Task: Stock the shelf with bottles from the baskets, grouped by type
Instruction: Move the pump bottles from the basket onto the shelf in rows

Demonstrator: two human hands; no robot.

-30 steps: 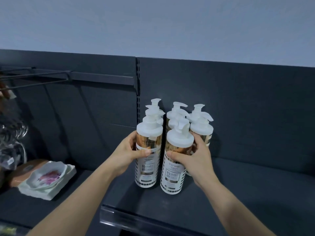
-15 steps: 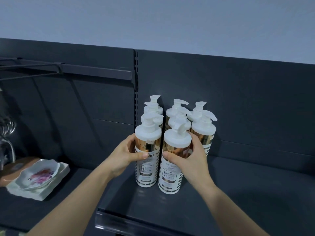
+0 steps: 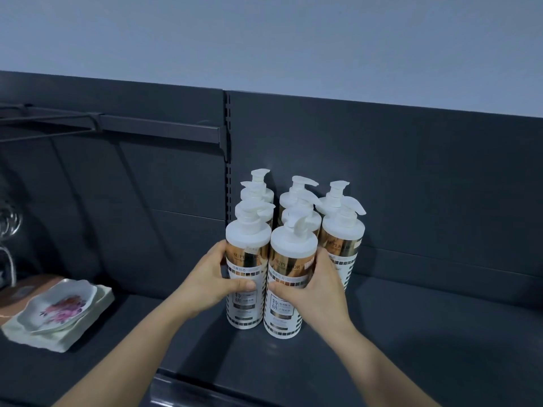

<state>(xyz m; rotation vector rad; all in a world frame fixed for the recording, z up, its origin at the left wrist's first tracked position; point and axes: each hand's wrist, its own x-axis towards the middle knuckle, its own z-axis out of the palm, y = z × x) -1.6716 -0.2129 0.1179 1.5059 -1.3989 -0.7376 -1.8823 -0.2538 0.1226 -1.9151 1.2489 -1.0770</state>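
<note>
Closing up one product type on the shelf (image 3: pixel 411 333).
The left hand (image 3: pixel 211 282) is gripping the front-left bottle (image 3: pixel 245 306) and the right hand (image 3: pixel 316 289) is gripping the front-right bottle (image 3: pixel 283 315). Both bottles are standing upright, touching identical bottles (image 3: pixel 340 239) behind, probably so the matching rows are sitting tight and square.

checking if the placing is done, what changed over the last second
Nothing was let go or newly taken. The left hand still grips the front left bottle and the right hand the front right bottle, both upright on the shelf; the thumbs seem slightly lower on the labels. The bottles behind and the flowered dish stayed put.
</note>
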